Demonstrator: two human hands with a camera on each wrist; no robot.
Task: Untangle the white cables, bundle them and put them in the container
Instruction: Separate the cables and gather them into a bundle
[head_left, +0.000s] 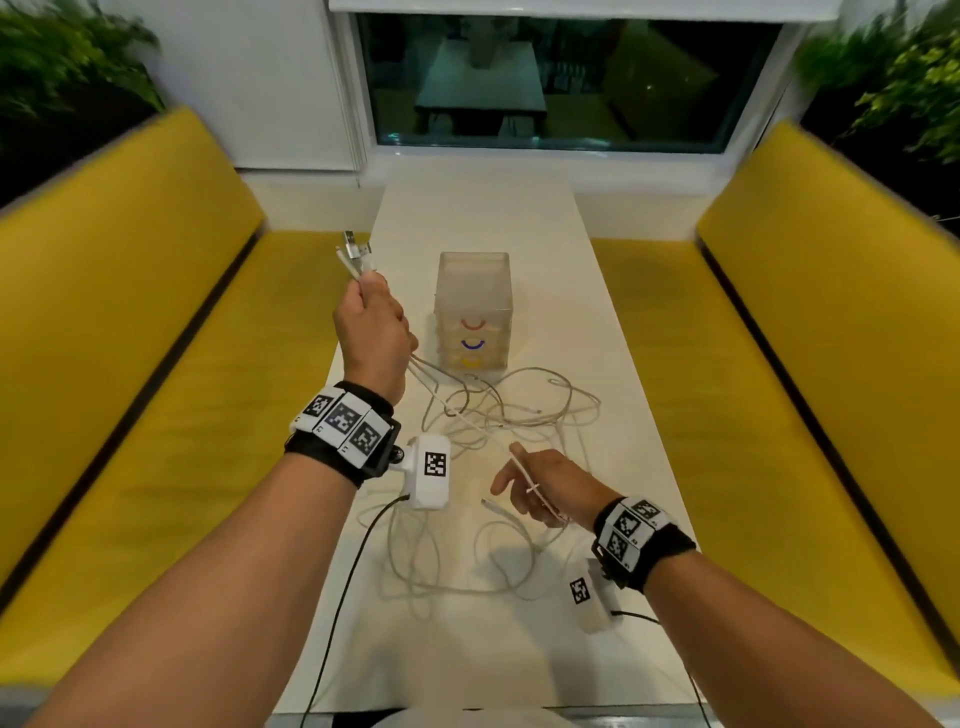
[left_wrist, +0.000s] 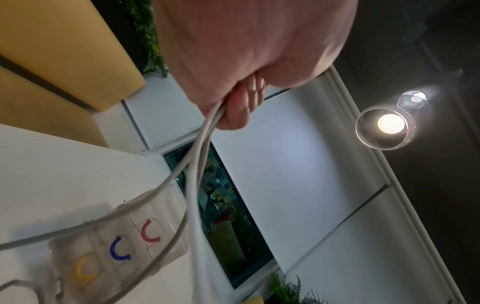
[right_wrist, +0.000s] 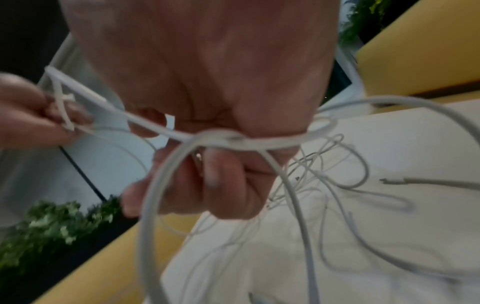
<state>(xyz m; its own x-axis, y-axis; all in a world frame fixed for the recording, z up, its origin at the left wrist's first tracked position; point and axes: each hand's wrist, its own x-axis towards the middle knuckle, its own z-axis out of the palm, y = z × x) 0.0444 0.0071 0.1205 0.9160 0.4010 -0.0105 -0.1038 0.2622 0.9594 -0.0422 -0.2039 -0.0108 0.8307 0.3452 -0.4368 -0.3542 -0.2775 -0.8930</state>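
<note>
While our left hand (head_left: 370, 325) is raised above the left edge of the white table (head_left: 613, 332), its grip is clenched around several strands of the white cables (head_left: 498, 415), whose plug ends (head_left: 355, 253) stick up out of our fist. From the left wrist view we see our curled fingers (left_wrist: 239, 111) wrapped round these strands, which hang down past the container (left_wrist: 116, 244). That container (head_left: 472, 312) is a clear plastic set of small drawers with red, blue and yellow curved handles, standing upright on the table just beyond the tangle and to the right of our left hand.

Our right hand (head_left: 545, 488) sits lower and nearer to us, over the middle of the table, its grip grasping another white strand that runs taut toward our left hand. In the right wrist view our fingers (right_wrist: 221, 181) curl round a crossing of cable loops, and a thin white tie (right_wrist: 63, 109) is pinched at the fingertips; the blur keeps us from telling more.

Most of the cables lie in loose, overlapping loops on the table between the container and our right hand. Yellow benches (head_left: 156, 322) flank the table on both sides.
</note>
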